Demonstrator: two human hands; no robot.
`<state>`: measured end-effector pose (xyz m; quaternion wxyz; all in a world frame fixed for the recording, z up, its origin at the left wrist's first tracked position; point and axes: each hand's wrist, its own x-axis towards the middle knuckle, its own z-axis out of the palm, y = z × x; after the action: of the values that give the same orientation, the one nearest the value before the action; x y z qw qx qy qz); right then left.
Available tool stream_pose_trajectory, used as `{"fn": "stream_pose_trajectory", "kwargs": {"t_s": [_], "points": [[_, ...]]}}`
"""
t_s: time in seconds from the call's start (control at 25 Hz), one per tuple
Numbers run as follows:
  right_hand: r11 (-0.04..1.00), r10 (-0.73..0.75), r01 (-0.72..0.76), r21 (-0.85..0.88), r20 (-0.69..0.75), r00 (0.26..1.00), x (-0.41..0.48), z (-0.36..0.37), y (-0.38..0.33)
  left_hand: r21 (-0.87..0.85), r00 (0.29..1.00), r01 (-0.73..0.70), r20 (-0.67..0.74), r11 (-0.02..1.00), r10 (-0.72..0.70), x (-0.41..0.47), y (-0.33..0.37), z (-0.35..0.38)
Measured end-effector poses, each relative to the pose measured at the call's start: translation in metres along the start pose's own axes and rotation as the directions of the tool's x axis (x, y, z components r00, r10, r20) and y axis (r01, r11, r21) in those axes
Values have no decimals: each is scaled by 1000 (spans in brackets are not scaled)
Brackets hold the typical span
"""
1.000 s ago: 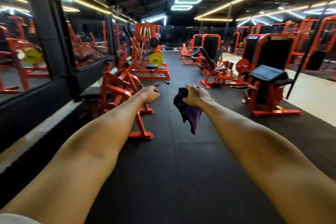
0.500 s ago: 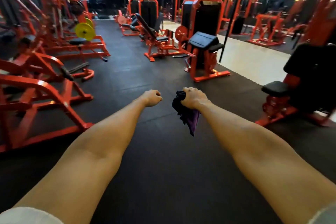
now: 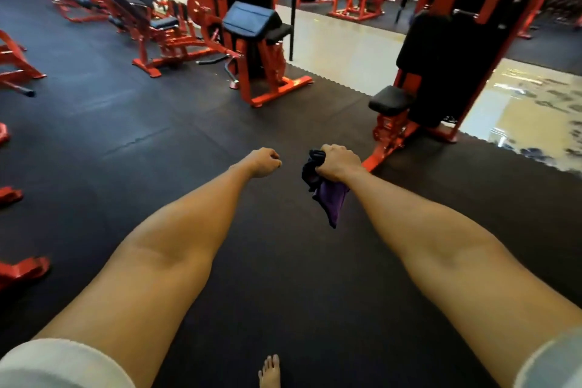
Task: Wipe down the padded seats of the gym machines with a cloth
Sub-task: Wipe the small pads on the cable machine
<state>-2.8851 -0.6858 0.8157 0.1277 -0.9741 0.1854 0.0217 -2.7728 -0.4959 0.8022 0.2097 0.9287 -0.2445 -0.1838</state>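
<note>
My right hand (image 3: 338,162) grips a dark purple cloth (image 3: 327,198), which hangs below the fist over the black floor. My left hand (image 3: 264,162) is stretched out beside it as an empty fist. Ahead on the right stands an orange machine with a small black padded seat (image 3: 390,99) and a tall black back pad (image 3: 428,50). Further off in the middle is another orange machine with a slanted black arm pad (image 3: 248,17) and a small black seat (image 3: 278,31).
A reclined bench machine (image 3: 141,12) stands at the back left. Orange frame feet (image 3: 19,268) jut in along the left edge. Black rubber matting (image 3: 157,123) covers the floor; a glossy pale floor strip (image 3: 346,47) runs behind the machines. My bare foot (image 3: 270,370) shows at the bottom.
The view has swung right and downward, bringing the seated machine on the right closer. Both hands keep the same pose, the right still gripping the cloth.
</note>
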Motion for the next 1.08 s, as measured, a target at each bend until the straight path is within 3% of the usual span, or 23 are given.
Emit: {"fn": "stream_pose_trajectory", "kwargs": {"t_s": [0.64, 0.88, 1.08], "points": [[917, 397, -391, 79, -71, 915, 233, -35, 203, -20, 932, -275, 241, 961, 271, 348, 174, 46], [910, 409, -405, 92, -26, 912, 345, -51, 261, -1, 928, -280, 257, 960, 271, 475, 229, 42], [896, 430, -423, 135, -25, 902, 445, -54, 285, -2, 919, -271, 298, 962, 260, 577, 234, 26]]}}
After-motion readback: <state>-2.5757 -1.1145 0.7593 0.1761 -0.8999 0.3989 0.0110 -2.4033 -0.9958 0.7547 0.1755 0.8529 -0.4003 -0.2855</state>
